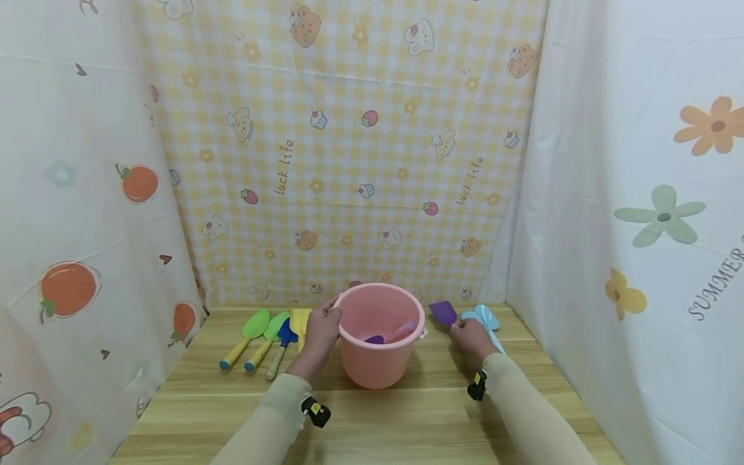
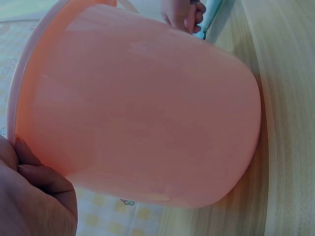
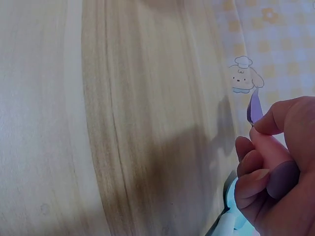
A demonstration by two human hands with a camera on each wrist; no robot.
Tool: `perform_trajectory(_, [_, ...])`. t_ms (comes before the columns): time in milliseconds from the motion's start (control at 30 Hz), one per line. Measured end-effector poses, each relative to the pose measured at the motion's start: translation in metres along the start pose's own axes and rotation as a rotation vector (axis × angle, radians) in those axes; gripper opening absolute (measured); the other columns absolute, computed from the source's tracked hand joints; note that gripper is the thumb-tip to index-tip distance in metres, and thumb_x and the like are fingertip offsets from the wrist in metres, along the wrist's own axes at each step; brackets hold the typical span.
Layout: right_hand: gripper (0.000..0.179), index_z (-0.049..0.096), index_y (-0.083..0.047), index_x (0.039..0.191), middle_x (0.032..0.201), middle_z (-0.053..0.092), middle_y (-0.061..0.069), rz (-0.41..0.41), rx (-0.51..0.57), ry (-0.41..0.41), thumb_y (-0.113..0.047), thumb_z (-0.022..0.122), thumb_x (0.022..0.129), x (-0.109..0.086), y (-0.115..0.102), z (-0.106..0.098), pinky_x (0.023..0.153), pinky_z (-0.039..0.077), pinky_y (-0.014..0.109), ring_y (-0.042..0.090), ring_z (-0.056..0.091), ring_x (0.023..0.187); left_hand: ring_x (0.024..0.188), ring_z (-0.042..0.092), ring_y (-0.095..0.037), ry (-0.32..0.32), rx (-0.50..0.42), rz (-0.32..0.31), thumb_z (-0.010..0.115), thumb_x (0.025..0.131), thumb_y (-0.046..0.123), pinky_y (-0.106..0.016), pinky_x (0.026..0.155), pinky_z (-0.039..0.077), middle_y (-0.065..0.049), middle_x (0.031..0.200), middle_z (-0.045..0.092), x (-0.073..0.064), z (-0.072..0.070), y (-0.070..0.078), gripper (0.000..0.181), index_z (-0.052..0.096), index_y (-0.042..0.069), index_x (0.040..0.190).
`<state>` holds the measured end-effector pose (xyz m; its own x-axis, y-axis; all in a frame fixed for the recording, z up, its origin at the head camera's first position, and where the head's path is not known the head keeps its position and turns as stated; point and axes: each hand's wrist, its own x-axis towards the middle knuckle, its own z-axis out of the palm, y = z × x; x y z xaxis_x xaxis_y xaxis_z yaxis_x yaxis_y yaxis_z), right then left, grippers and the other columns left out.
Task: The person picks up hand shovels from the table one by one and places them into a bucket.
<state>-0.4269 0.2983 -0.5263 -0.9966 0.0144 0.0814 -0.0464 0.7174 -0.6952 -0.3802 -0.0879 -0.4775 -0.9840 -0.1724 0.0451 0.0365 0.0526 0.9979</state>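
Observation:
A pink bucket (image 1: 374, 365) stands upright on the wooden table. My left hand (image 1: 321, 330) grips its rim on the left side, thumb and fingers pinching the edge, as the left wrist view also shows. In my right hand (image 1: 472, 337) is a toy shovel (image 1: 444, 312) with a purple blade; the right wrist view shows my fingers curled round its pink handle (image 3: 269, 150). Inside the bucket lie a purple piece (image 1: 374, 339) and a pink piece (image 1: 401, 332), partly hidden by the front wall. Light blue shovels (image 1: 487, 318) lie just beyond my right hand.
Left of the bucket, green shovels (image 1: 256, 324) with yellow handles, a blue shovel (image 1: 285, 332) and a yellow one (image 1: 299, 318) lie side by side, the yellow partly behind my left hand. Patterned cloth (image 1: 349, 161) hangs at the back and both sides of the table (image 1: 395, 426).

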Motion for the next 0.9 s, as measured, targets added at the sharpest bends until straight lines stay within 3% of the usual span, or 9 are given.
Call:
perform_trajectory(133, [0.031, 0.059, -0.007, 0.076, 0.071, 0.060, 0.005, -0.036, -0.001, 0.018, -0.015, 0.060, 0.107, 0.001, -0.002, -0.002, 0.065, 0.047, 0.033, 0.020, 0.055, 0.069, 0.131, 0.069, -0.032, -0.003, -0.002, 0.000, 0.055, 0.113, 0.029, -0.043, 0.099, 0.064, -0.014, 0.158, 0.062, 0.000, 0.000, -0.001, 0.051, 0.059, 0.013, 0.161])
perform_trajectory(300, [0.028, 0.072, 0.005, 0.097, 0.080, 0.071, 0.013, -0.040, 0.011, 0.016, -0.017, 0.062, 0.110, 0.006, -0.001, -0.002, 0.067, 0.051, 0.031, 0.018, 0.060, 0.070, 0.131, 0.069, -0.031, -0.005, -0.004, -0.005, 0.055, 0.112, 0.029, -0.043, 0.099, 0.064, -0.013, 0.157, 0.062, 0.000, 0.000, -0.001, 0.051, 0.059, 0.014, 0.161])
perform_trajectory(600, [0.040, 0.074, 0.010, 0.120, 0.091, 0.075, 0.016, 0.009, 0.079, -0.012, -0.028, 0.064, 0.112, 0.014, -0.001, -0.003, 0.060, 0.050, 0.029, 0.016, 0.060, 0.066, 0.125, 0.070, -0.028, -0.002, -0.007, -0.008, 0.056, 0.112, 0.029, -0.040, 0.097, 0.065, -0.011, 0.155, 0.064, 0.001, 0.000, 0.000, 0.050, 0.061, 0.015, 0.160])
perform_trajectory(733, [0.043, 0.073, 0.009, 0.124, 0.102, 0.076, 0.023, 0.031, 0.109, -0.032, -0.032, 0.064, 0.112, 0.012, -0.008, -0.006, 0.058, 0.051, 0.030, 0.019, 0.061, 0.067, 0.129, 0.069, -0.030, -0.008, -0.010, -0.004, 0.056, 0.113, 0.029, -0.042, 0.098, 0.064, -0.013, 0.157, 0.063, 0.001, -0.001, -0.001, 0.050, 0.060, 0.015, 0.160])
perform_trajectory(900, [0.044, 0.073, 0.005, 0.126, 0.104, 0.075, 0.021, 0.050, 0.129, -0.043, -0.036, 0.063, 0.113, 0.011, -0.017, -0.012, 0.058, 0.051, 0.030, 0.018, 0.058, 0.067, 0.133, 0.068, -0.031, -0.013, -0.014, -0.003, 0.056, 0.113, 0.029, -0.044, 0.101, 0.063, -0.012, 0.159, 0.061, 0.001, -0.001, -0.001, 0.050, 0.059, 0.015, 0.161])
